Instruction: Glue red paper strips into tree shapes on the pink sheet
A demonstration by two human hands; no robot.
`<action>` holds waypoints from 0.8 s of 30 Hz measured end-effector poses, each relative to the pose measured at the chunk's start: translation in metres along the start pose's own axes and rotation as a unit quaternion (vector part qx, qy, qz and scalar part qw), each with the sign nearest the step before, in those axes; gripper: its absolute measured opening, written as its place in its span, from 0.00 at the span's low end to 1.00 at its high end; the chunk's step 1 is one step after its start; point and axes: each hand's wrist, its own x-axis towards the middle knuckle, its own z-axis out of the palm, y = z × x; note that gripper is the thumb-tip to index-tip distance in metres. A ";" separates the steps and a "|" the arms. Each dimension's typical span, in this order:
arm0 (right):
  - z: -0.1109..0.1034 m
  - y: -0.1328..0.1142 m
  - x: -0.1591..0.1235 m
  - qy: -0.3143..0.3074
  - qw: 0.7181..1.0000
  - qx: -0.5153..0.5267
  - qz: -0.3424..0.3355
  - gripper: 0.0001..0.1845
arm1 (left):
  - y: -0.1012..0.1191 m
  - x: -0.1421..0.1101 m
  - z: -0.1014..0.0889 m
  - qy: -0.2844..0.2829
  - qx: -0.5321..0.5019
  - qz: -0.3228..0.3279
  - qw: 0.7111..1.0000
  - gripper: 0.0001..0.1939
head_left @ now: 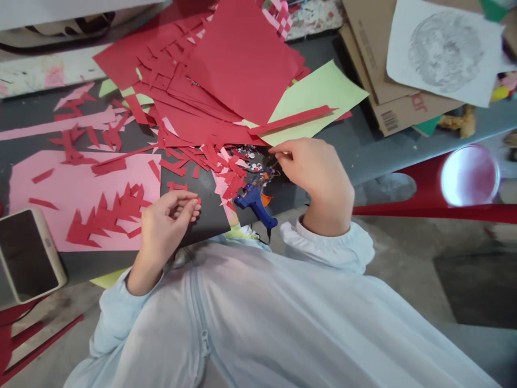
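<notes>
Fingers of our left hand (163, 222) pinched a small red paper scrap (199, 201) left of the blue glue gun (257, 203), while those of our right hand (317, 164) bent close together near it, though we could not tell whether they gripped anything. Farther left of the blue glue gun, a spiky red cutout (105, 220) lay on a pink sheet (25, 186).

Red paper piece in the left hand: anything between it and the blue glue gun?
Yes: loose red and pink paper scraps lie on the tabletop beside the blue glue gun, on the side facing the red paper piece in the left hand.
</notes>
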 end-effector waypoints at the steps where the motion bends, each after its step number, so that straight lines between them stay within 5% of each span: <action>1: -0.001 0.001 0.001 0.000 1.000 0.000 0.008 0.23 | -0.001 0.001 0.000 0.001 0.000 -0.002 1.000 0.08; 7: -0.010 0.001 0.004 -0.021 0.999 -0.009 0.035 0.23 | -0.006 0.004 -0.003 0.002 0.004 -0.013 1.000 0.08; 16: 0.010 -0.001 0.012 -0.004 0.999 -0.054 0.004 0.20 | -0.004 0.004 -0.002 0.005 0.001 -0.016 1.000 0.07; 24: 0.007 -0.002 0.012 -0.063 0.995 -0.075 -0.008 0.23 | -0.010 0.004 -0.004 -0.002 -0.006 -0.013 1.000 0.09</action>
